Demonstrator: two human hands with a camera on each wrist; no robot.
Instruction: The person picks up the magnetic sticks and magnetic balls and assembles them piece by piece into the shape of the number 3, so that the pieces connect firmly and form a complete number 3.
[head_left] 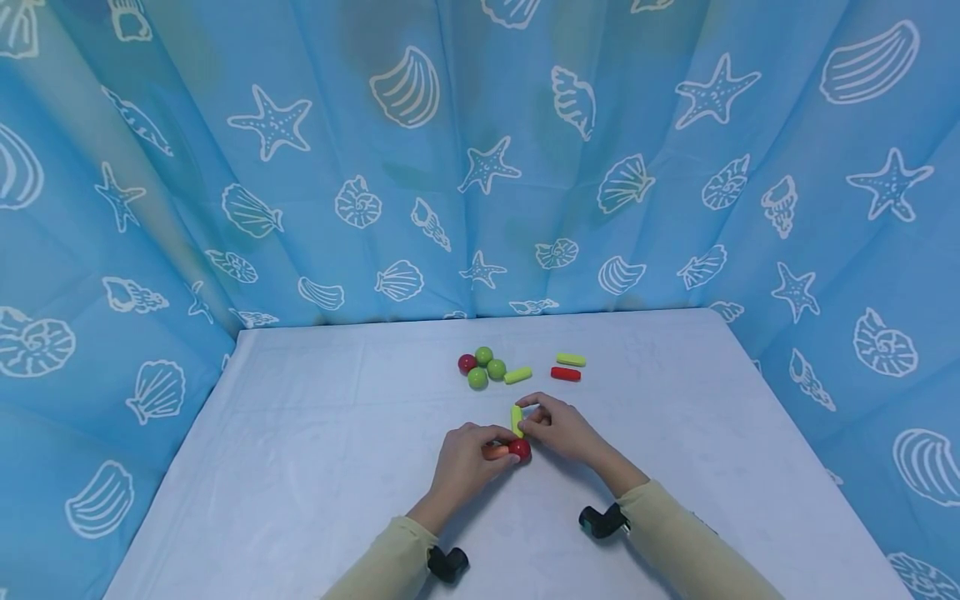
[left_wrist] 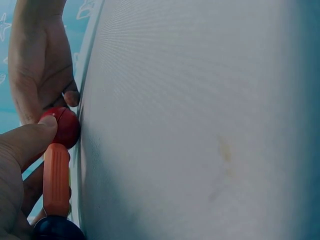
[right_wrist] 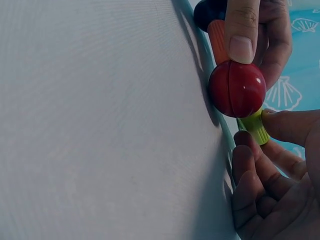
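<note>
My left hand (head_left: 467,457) pinches a shiny red ball (head_left: 520,451), its thumb pressing the ball in the left wrist view. An orange ridged stick (left_wrist: 56,180) joins that ball to a dark blue ball (left_wrist: 57,228) that lies under the left hand. Between thumb and fingers, my right hand (head_left: 562,429) grips a yellow-green stick (head_left: 517,419). One end of this stick meets the red ball; whether it is seated in it I cannot tell. In the right wrist view the red ball partly covers the yellow-green stick (right_wrist: 256,128).
Farther back on the white table (head_left: 337,417) sit several green balls (head_left: 497,369) with a dark red ball (head_left: 467,363). Beside them lie two yellow-green sticks (head_left: 571,360) and a red stick (head_left: 566,374). A blue shell-patterned curtain (head_left: 480,167) encloses the back and sides.
</note>
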